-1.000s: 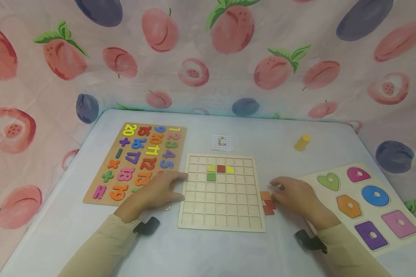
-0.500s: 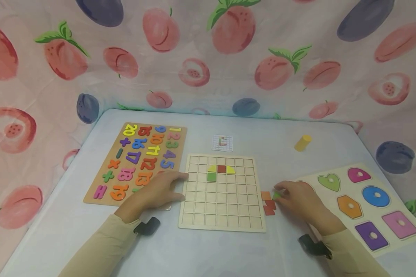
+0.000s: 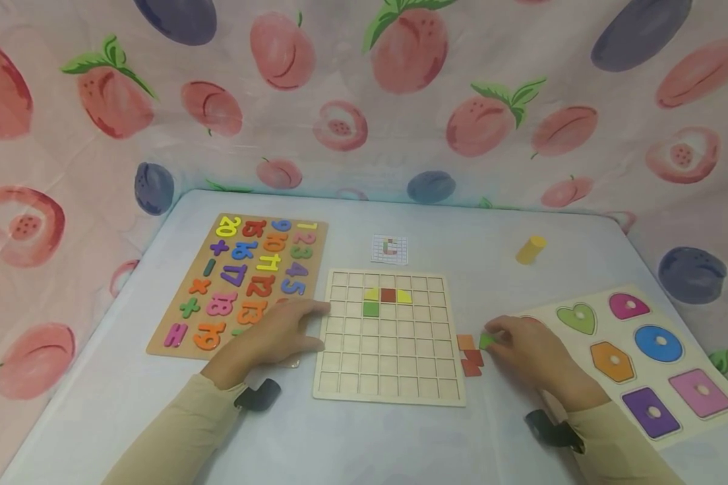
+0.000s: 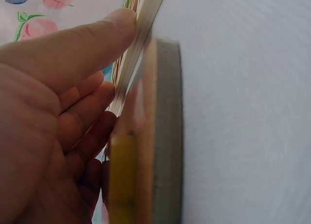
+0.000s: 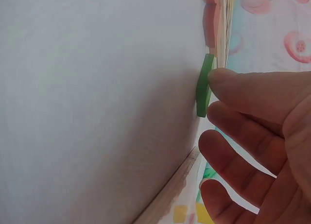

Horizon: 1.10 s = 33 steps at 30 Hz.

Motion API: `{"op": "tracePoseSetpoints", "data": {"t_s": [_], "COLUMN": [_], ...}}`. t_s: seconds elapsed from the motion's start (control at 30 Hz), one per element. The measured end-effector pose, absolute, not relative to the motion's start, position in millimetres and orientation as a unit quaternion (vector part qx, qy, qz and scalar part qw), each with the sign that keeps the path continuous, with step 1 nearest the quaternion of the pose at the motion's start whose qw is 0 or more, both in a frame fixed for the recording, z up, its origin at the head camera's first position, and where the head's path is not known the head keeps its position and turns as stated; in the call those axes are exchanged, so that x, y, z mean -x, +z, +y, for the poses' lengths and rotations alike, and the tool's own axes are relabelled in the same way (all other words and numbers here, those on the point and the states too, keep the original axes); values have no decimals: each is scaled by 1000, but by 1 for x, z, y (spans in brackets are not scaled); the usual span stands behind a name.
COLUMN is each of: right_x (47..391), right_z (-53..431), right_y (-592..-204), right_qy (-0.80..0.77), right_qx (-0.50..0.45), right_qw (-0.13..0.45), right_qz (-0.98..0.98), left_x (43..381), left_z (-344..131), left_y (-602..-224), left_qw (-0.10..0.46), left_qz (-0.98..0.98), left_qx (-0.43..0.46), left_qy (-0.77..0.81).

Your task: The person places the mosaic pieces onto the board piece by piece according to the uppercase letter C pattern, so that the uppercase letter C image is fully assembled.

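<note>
My right hand (image 3: 529,351) pinches a small green tile (image 5: 204,88) at its thumb and index fingertips, just right of the loose tiles. In the right wrist view the other fingers are spread below it. My left hand (image 3: 276,331) rests with extended fingers and thumb at the left edge of the wooden grid board (image 3: 389,367); it holds nothing. On the board lie a red square (image 3: 388,295) between two yellow curved pieces, and a green square (image 3: 371,309) beneath the left one. An orange tile (image 3: 465,342) and red tiles (image 3: 473,358) sit beside the board's right edge.
A number puzzle board (image 3: 209,296) lies under my left forearm's side. To the right is a shape puzzle board (image 3: 640,377), partly behind my right hand. A small printed grid card (image 3: 398,250) and a yellow cylinder (image 3: 530,250) stand farther back.
My right hand has come away slightly right from the loose tiles, and a green tile now shows in its fingertips. The left hand stays at the board's edge.
</note>
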State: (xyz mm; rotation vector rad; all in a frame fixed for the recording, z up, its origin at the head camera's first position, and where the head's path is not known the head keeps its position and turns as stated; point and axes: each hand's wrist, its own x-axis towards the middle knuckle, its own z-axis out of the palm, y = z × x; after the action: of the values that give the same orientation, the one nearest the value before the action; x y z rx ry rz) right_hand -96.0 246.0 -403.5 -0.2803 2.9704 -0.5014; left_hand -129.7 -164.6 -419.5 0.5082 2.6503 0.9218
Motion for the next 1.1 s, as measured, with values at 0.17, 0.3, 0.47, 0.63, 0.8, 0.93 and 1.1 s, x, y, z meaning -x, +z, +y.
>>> {"op": "tracePoseSetpoints", "data": {"t_s": [0.17,0.3,0.47,0.63,0.8,0.93,1.1], "right_x": [98,99,100,100,100,100,100], "right_z": [247,249,250,251,251,250,249], "right_y": [-401,-402,-404,-404,-404,-405,-404], "right_qy": [-163,-157,-153,-155,-160,-160,-156], "right_qx": [91,97,101,103,104,103,92], "right_qw": [64,63,63,70,71,68,75], "right_qz": [980,981,981,980,979,979,980], "left_x": [130,130,131,131,130,130,129], "left_z": [-165,-165,-164,-164,-164,-164,-164], "left_y": [-418,-417,-417,-418,-419,-420,-419], "left_qw": [142,143,142,142,141,139,139], "left_qz": [920,919,918,919,920,920,920], "left_qx": [-178,-180,-184,-183,-183,-184,-182], "left_qy": [320,321,321,318,317,316,317]}}
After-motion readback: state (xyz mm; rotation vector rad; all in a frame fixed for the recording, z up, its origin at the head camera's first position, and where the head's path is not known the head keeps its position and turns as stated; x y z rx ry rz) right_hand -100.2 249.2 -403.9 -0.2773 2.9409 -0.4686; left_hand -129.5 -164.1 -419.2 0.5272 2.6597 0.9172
